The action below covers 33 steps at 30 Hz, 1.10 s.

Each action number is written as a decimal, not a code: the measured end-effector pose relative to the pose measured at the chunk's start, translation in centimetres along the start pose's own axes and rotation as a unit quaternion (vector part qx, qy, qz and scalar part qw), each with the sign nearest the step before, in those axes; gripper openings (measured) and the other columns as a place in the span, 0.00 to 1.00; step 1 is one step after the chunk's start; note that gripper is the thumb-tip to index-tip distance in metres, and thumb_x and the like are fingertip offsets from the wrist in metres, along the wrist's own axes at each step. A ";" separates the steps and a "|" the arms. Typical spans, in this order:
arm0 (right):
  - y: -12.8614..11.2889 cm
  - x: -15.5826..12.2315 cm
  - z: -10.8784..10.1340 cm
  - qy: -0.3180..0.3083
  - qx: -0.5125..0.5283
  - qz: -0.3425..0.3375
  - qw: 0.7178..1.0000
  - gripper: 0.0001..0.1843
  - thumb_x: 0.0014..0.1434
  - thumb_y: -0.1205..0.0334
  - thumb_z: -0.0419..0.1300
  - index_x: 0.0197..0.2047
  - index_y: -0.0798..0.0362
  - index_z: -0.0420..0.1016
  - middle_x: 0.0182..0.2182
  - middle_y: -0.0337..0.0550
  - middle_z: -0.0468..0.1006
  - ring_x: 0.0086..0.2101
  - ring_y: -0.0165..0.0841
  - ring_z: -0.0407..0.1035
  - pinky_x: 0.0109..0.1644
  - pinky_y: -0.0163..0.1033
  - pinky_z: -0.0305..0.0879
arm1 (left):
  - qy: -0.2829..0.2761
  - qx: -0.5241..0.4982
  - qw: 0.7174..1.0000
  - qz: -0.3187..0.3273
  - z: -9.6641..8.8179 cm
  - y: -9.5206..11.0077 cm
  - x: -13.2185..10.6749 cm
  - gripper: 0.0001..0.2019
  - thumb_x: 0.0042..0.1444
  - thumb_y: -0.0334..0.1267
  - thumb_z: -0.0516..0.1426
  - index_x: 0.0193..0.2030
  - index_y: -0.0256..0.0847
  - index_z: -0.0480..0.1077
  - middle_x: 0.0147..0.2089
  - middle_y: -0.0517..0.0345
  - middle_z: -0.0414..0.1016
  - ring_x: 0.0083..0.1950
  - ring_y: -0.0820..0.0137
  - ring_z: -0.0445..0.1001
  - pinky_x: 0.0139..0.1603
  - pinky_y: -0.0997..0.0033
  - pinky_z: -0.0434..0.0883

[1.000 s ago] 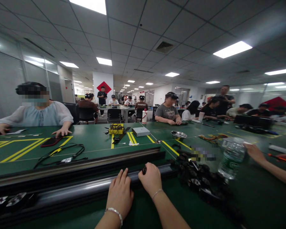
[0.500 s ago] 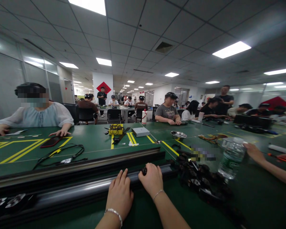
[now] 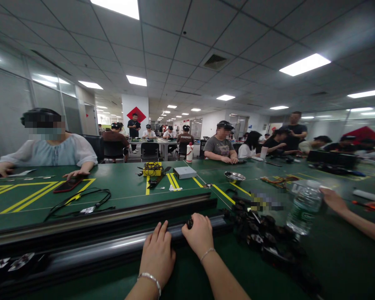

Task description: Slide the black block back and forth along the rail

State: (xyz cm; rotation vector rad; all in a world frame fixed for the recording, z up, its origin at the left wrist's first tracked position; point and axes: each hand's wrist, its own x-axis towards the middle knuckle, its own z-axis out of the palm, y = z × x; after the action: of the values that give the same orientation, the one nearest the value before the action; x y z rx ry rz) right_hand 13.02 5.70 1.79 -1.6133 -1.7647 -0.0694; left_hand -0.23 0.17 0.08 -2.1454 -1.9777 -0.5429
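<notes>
My left hand (image 3: 157, 254) lies flat, fingers stretched out, against the near black aluminium rail (image 3: 106, 246) that runs across the green table (image 3: 121, 187). My right hand (image 3: 199, 234) is curled on the same rail just to the right and pinches a small black part (image 3: 190, 223) at the rail's top edge. A second black rail (image 3: 112, 214) lies parallel just behind. A pile of black brackets (image 3: 262, 237) lies to the right of my right hand.
A water bottle (image 3: 303, 206) stands at the right, with another person's hand (image 3: 333, 198) beside it. A black cable (image 3: 81, 200), a phone (image 3: 67, 185), a yellow box (image 3: 152, 168), a grey box (image 3: 184, 172) and a metal bowl (image 3: 234, 176) lie further back. Several people sit around.
</notes>
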 end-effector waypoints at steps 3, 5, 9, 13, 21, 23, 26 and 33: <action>0.0 0.1 0.0 -0.001 -0.001 0.000 1.000 0.03 0.46 0.63 0.53 0.24 0.51 0.61 0.28 0.42 0.72 0.37 0.35 0.64 0.51 0.41 0.47 | -0.005 -0.001 1.000 -0.002 0.0 0.0 0.1 0.17 0.47 0.33 0.46 0.44 0.44 0.66 0.64 0.60 0.54 0.65 0.67 0.48 0.59 0.59 0.52; 0.0 0.2 0.0 -0.001 -0.003 0.001 1.000 0.02 0.46 0.63 0.53 0.24 0.51 0.62 0.29 0.42 0.72 0.37 0.35 0.64 0.51 0.40 0.48 | -0.010 0.000 1.000 -0.004 -0.1 0.1 0.1 0.17 0.47 0.33 0.46 0.44 0.44 0.66 0.64 0.60 0.53 0.65 0.67 0.48 0.59 0.59 0.52; 0.0 0.2 -0.1 -0.006 -0.012 0.003 1.000 0.02 0.46 0.63 0.53 0.25 0.52 0.62 0.28 0.42 0.71 0.37 0.34 0.65 0.50 0.40 0.48 | -0.017 0.001 1.000 -0.006 -0.2 0.1 0.1 0.17 0.47 0.33 0.46 0.45 0.43 0.65 0.65 0.59 0.52 0.65 0.67 0.47 0.60 0.60 0.51; 0.0 0.2 -0.1 -0.007 -0.013 0.003 1.000 0.01 0.46 0.64 0.53 0.25 0.52 0.63 0.29 0.43 0.72 0.37 0.35 0.65 0.50 0.39 0.49 | -0.011 -0.004 1.000 -0.002 -0.3 0.1 0.0 0.17 0.47 0.32 0.46 0.45 0.43 0.66 0.65 0.59 0.53 0.65 0.67 0.47 0.60 0.59 0.51; 0.3 0.3 0.1 -0.006 -0.015 0.003 1.000 0.02 0.46 0.64 0.53 0.26 0.52 0.63 0.29 0.43 0.72 0.37 0.35 0.65 0.51 0.39 0.48 | -0.016 -0.002 1.000 0.000 -0.3 0.1 0.1 0.16 0.48 0.33 0.46 0.44 0.43 0.66 0.65 0.59 0.52 0.65 0.67 0.48 0.60 0.60 0.52; 0.3 0.4 0.2 -0.007 -0.013 0.004 1.000 0.01 0.47 0.64 0.53 0.26 0.52 0.63 0.29 0.43 0.72 0.37 0.35 0.65 0.51 0.40 0.48 | -0.005 -0.002 1.000 0.002 -0.2 0.0 0.1 0.16 0.48 0.33 0.46 0.44 0.43 0.66 0.64 0.59 0.53 0.65 0.67 0.48 0.59 0.60 0.52; 0.3 0.4 0.2 -0.007 -0.010 0.005 1.000 0.01 0.46 0.65 0.53 0.26 0.52 0.63 0.29 0.43 0.72 0.37 0.35 0.65 0.52 0.40 0.48 | 0.004 -0.003 1.000 0.004 0.1 -0.1 0.0 0.16 0.48 0.33 0.46 0.44 0.43 0.66 0.64 0.59 0.54 0.65 0.67 0.49 0.59 0.60 0.53; 0.2 0.4 -0.1 -0.016 -0.014 0.013 1.000 0.02 0.47 0.64 0.53 0.27 0.52 0.64 0.30 0.44 0.72 0.38 0.35 0.65 0.53 0.41 0.48 | -0.009 0.003 1.000 0.001 -0.1 0.1 0.0 0.17 0.48 0.33 0.46 0.44 0.42 0.66 0.65 0.59 0.53 0.65 0.66 0.48 0.59 0.59 0.53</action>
State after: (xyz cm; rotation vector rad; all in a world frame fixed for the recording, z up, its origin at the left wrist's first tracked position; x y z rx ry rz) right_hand 13.26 5.99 1.96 -1.6657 -1.7745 -0.0568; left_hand -0.19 0.13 0.19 -2.1557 -1.9845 -0.5184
